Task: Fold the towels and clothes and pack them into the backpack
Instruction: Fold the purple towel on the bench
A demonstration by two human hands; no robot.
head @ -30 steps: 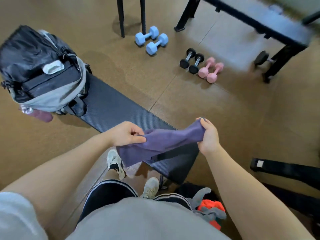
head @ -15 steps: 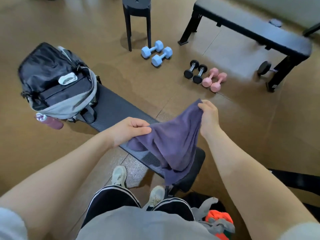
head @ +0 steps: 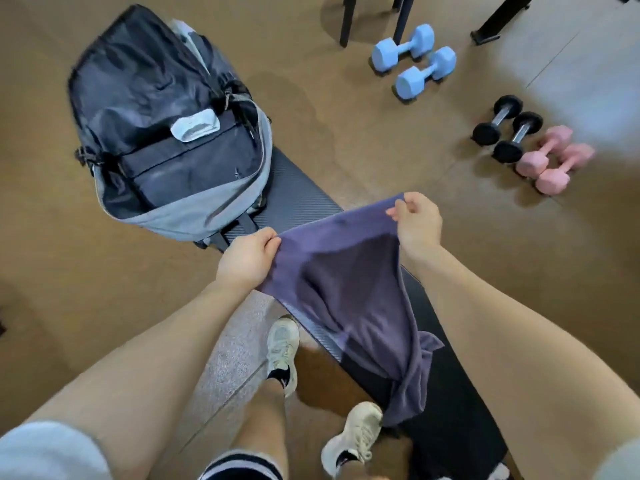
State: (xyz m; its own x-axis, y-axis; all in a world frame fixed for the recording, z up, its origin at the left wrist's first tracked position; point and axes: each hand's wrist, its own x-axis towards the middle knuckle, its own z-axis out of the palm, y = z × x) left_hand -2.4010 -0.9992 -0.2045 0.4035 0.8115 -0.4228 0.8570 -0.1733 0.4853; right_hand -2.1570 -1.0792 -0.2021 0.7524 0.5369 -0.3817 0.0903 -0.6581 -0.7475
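Observation:
A purple towel (head: pixel 349 289) hangs spread between my two hands above a black bench pad (head: pixel 450 393). My left hand (head: pixel 247 259) pinches its near left corner. My right hand (head: pixel 417 223) pinches the far right corner, a little higher. The towel's lower end droops toward my right shoe. A black and grey backpack (head: pixel 166 133) lies to the upper left with its main compartment gaping open, on the far end of the pad.
Blue dumbbells (head: pixel 414 60), black dumbbells (head: pixel 507 128) and pink dumbbells (head: pixel 550 161) lie on the brown floor at the upper right. Black stool legs (head: pixel 346 22) stand at the top. My white shoes (head: pixel 284 348) are below the towel.
The towel has been pulled open wider between my hands. My left hand now pinches a corner from above. The view has dropped closer to the backpack and bench.

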